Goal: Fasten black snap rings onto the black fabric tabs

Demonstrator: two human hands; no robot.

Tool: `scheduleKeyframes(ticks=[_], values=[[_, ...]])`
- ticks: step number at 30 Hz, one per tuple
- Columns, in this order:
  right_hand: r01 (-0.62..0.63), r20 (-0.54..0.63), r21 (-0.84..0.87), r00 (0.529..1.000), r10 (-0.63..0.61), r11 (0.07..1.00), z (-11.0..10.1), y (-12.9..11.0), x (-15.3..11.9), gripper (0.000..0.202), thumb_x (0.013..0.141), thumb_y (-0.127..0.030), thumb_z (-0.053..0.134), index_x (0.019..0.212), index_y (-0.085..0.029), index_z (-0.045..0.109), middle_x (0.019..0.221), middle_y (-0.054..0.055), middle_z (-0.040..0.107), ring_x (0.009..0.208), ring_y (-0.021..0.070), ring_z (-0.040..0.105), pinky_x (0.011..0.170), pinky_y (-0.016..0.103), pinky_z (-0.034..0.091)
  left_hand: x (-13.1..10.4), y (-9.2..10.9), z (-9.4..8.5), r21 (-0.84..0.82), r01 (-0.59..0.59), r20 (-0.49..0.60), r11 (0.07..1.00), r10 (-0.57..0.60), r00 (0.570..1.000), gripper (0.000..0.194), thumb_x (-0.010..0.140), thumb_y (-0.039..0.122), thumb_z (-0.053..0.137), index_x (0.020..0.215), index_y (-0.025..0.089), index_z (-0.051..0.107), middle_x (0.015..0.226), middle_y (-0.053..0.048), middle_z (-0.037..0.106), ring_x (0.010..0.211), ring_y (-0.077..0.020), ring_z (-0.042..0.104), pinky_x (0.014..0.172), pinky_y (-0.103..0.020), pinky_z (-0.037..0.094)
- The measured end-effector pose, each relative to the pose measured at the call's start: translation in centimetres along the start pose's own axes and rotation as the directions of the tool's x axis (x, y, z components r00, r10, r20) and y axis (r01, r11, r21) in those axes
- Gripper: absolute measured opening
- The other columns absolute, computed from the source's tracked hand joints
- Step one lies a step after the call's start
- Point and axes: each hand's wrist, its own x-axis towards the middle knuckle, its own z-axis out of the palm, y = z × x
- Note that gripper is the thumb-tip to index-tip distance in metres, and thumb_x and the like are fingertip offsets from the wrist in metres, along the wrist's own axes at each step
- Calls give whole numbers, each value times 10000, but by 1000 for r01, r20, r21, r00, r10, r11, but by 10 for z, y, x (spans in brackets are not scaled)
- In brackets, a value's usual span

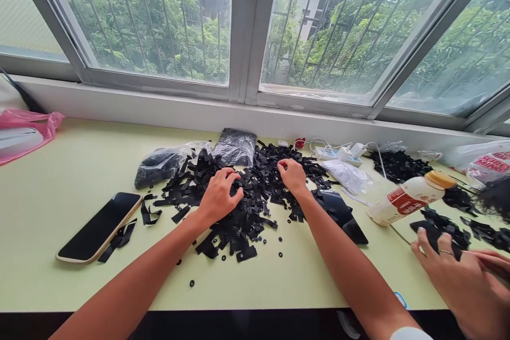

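Note:
A heap of black fabric labels [247, 223] lies across the middle of the table, with small black rings [192, 283] scattered in and in front of it. One label near the front [247, 254] bears a white letter M. Over the heap's left part is my left hand [221, 195], thumb and fingers apart, with nothing visible between them. My right hand [292, 175] is at the heap's back right, its fingers curled together; whatever they may pinch is too small to make out. Behind the hands sits a clear plastic bag of black material [234, 147], beside a second such bag [159, 166].
A phone [99, 227] lies at left, and a dark tablet-like device [345, 217] beside my right forearm. A tilted bottle [410, 199] stands at right, near a power strip [338, 155] with cables. Another person's hand [450, 271] holds something black at far right.

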Motion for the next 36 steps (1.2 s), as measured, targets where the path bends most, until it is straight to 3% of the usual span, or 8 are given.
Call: scheduleKeyframes(ticks=[6, 9, 12, 16, 22, 26, 31, 36], values=[[252, -51, 101, 967, -248, 962, -18, -34, -27, 176, 941, -274, 540, 964, -194, 695, 962, 75, 702, 869, 210, 627, 742, 316, 460, 1, 5, 1, -359, 152, 78, 921, -133, 988, 378, 919, 370, 570, 1259, 206, 590, 1260, -109, 586, 1160, -260, 576, 967, -387, 475], [521, -82, 112, 854, -514, 846, -21, -59, -57, 208, 994, -274, 493, 990, -222, 694, 984, 82, 701, 958, 217, 612, 825, 331, 472, 5, 8, -1, -580, 314, 199, 752, -244, 949, 461, 919, 466, 579, 1288, 191, 587, 1202, -99, 647, 1086, -240, 612, 845, -317, 496], [662, -72, 126, 749, -658, 739, -17, -74, -81, 211, 1007, -258, 486, 990, -233, 695, 977, 77, 708, 892, 203, 608, 814, 336, 489, 8, 7, -3, -655, 331, 265, 680, -203, 943, 396, 904, 526, 590, 1039, 162, 669, 986, -55, 686, 901, -195, 615, 760, -280, 469], [700, -101, 108, 714, -692, 706, -9, -74, -90, 213, 1014, -241, 477, 999, -234, 690, 971, 72, 707, 880, 196, 602, 800, 331, 499, 9, 5, -1, -711, 396, 380, 581, -157, 912, 427, 888, 553, 606, 723, 160, 571, 659, 14, 574, 639, -129, 519, 636, -258, 420], [687, -102, 76, 726, -680, 722, -3, -68, -88, 230, 1013, -252, 471, 910, -239, 676, 912, 71, 689, 852, 198, 590, 773, 337, 491, 6, 7, 7, -746, 581, 563, 327, -157, 811, 444, 844, 588, 655, 852, 147, 607, 756, -16, 602, 679, -142, 577, 592, -244, 423], [681, -89, 106, 732, -675, 725, -4, -70, -91, 226, 1010, -252, 480, 886, -237, 670, 908, 67, 682, 852, 194, 594, 775, 332, 491, 6, 9, 1, -749, 510, 501, 423, -142, 854, 422, 829, 560, 688, 787, 151, 595, 756, -5, 606, 638, -109, 515, 597, -229, 415], [571, -170, 234, 821, -545, 787, -10, -73, -96, 216, 1025, -249, 446, 1082, -226, 653, 1041, 88, 655, 939, 185, 619, 818, 308, 505, 7, 5, 0, -697, 408, 389, 589, -167, 906, 395, 836, 534, 688, 757, 149, 661, 648, 5, 622, 592, -119, 522, 582, -238, 408], [541, -57, 307, 831, -553, 783, -9, -73, -98, 271, 1041, -294, 421, 1044, -217, 681, 985, 81, 663, 916, 188, 628, 814, 301, 501, 4, 4, 5, -673, 376, 368, 636, -153, 917, 331, 824, 468, 721, 791, 138, 730, 632, -9, 650, 584, -134, 551, 583, -245, 428]])
